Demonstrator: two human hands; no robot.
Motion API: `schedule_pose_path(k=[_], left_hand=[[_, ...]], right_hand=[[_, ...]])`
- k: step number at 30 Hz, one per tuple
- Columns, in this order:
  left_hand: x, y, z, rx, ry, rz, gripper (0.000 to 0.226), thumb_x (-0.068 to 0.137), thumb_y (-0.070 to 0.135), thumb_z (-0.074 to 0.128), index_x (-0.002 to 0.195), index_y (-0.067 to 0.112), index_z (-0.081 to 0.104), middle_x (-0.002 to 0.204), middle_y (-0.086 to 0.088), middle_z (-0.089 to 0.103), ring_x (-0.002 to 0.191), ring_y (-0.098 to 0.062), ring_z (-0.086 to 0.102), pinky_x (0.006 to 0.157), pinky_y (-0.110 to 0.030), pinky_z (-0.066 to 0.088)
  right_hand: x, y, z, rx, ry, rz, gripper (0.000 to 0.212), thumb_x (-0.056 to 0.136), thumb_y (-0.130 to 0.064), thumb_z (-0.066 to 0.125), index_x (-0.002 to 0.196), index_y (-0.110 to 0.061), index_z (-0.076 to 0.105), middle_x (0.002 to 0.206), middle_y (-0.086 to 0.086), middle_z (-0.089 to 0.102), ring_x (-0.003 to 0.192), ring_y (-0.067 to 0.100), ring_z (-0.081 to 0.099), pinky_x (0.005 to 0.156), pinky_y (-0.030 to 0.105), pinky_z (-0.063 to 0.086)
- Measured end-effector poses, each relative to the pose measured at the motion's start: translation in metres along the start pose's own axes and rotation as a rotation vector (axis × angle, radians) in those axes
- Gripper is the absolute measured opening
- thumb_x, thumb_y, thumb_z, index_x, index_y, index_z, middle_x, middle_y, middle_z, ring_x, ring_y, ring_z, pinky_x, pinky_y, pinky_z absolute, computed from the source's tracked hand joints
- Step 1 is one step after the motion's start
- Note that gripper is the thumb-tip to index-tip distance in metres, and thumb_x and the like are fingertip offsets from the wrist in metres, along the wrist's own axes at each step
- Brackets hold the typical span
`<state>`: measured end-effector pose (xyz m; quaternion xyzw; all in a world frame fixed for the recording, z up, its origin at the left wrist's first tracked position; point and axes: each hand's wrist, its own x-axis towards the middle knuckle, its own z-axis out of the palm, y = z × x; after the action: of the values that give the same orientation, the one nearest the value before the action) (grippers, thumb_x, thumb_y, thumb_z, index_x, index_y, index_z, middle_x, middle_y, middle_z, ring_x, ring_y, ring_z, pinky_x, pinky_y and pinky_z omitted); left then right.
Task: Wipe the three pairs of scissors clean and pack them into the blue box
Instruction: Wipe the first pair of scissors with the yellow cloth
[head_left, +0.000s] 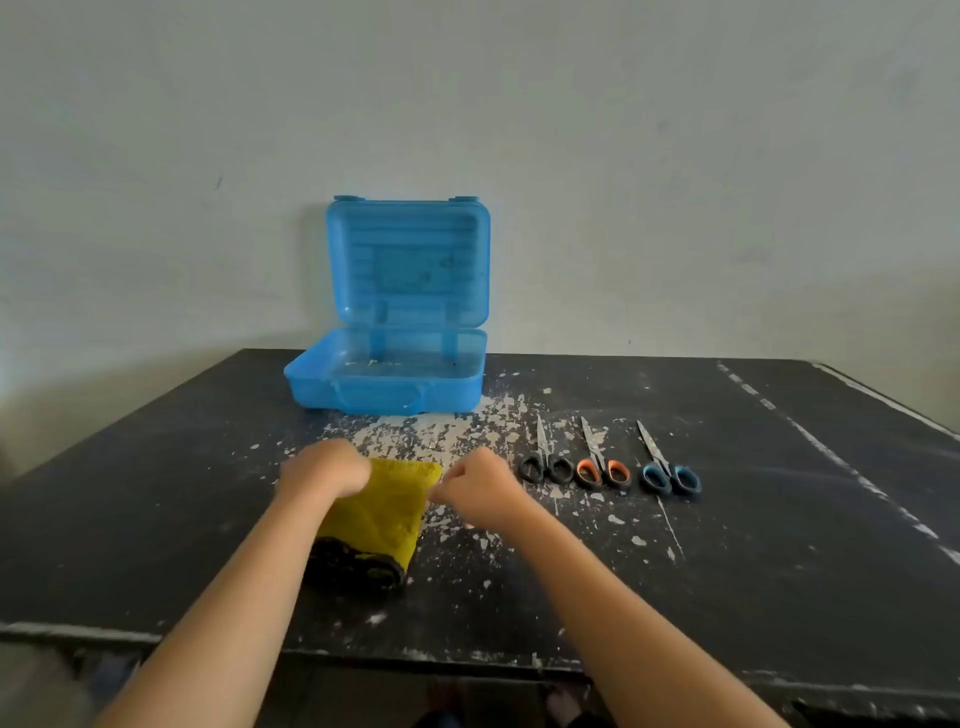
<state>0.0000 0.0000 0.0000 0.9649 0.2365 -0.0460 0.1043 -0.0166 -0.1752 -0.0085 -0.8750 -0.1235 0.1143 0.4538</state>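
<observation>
Left hand (324, 467), right hand (480, 486) both grip yellow cloth (382, 512), in front of open blue box (395, 397). Three scissors (600, 467) lie front-right of box.

On a black, paint-flecked table (779, 519) are laid an open blue box (387, 387), a yellow cloth (382, 512), and, in a row, black-handled scissors (543, 450), orange-handled scissors (598, 455) and blue-handled scissors (658, 457).

no readable text, no labels, no numbers visible
</observation>
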Motion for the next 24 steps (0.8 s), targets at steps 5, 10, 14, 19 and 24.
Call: schedule_pose_path(k=[5, 10, 14, 19, 24], left_hand=[[0.002, -0.008, 0.005, 0.059, -0.115, -0.083, 0.066, 0.089, 0.037, 0.057, 0.142, 0.005, 0.036, 0.146, -0.016, 0.040, 0.125, -0.031, 0.048, 0.101, -0.040, 0.043], [0.008, -0.009, 0.008, 0.091, -0.091, -0.102, 0.055, 0.093, 0.028, 0.051, 0.141, 0.006, 0.038, 0.143, -0.015, 0.044, 0.120, -0.030, 0.052, 0.098, -0.038, 0.045], [0.002, -0.009, 0.002, 0.001, -0.071, -0.042, 0.036, 0.094, 0.021, 0.049, 0.125, 0.003, 0.053, 0.119, -0.014, 0.058, 0.103, -0.025, 0.059, 0.083, -0.032, 0.048], [-0.019, 0.002, -0.028, -0.451, -0.057, 0.174, 0.018, 0.093, 0.017, 0.053, 0.088, 0.004, 0.065, 0.081, -0.010, 0.059, 0.070, -0.020, 0.053, 0.061, -0.031, 0.039], [-0.048, 0.044, -0.043, -0.965, -0.072, 0.396, 0.022, 0.095, 0.032, 0.052, 0.103, 0.015, 0.062, 0.099, 0.004, 0.063, 0.087, -0.008, 0.057, 0.066, -0.024, 0.041]], right_hand=[[0.004, -0.021, 0.027, 0.216, 0.076, 0.157, 0.037, 0.081, -0.023, 0.069, 0.068, -0.012, 0.036, 0.079, 0.008, 0.054, 0.066, 0.015, 0.057, 0.047, 0.018, 0.045], [0.019, -0.032, 0.041, 0.408, 0.055, 0.317, 0.036, 0.074, -0.012, 0.075, 0.091, -0.010, 0.043, 0.089, 0.008, 0.057, 0.079, 0.020, 0.058, 0.058, 0.025, 0.050], [0.018, -0.041, 0.036, 0.469, -0.090, 0.359, 0.015, 0.078, -0.003, 0.058, 0.079, -0.010, 0.045, 0.068, 0.002, 0.043, 0.052, 0.011, 0.037, 0.040, 0.020, 0.034], [0.008, -0.046, 0.012, 0.720, -0.141, 0.239, 0.030, 0.080, -0.019, 0.050, 0.109, -0.014, 0.047, 0.112, 0.008, 0.053, 0.102, 0.024, 0.050, 0.093, 0.041, 0.041], [0.000, -0.022, -0.046, 1.082, 0.008, 0.107, 0.030, 0.082, -0.006, 0.048, 0.112, -0.009, 0.048, 0.113, 0.015, 0.057, 0.107, 0.032, 0.053, 0.096, 0.052, 0.040]])
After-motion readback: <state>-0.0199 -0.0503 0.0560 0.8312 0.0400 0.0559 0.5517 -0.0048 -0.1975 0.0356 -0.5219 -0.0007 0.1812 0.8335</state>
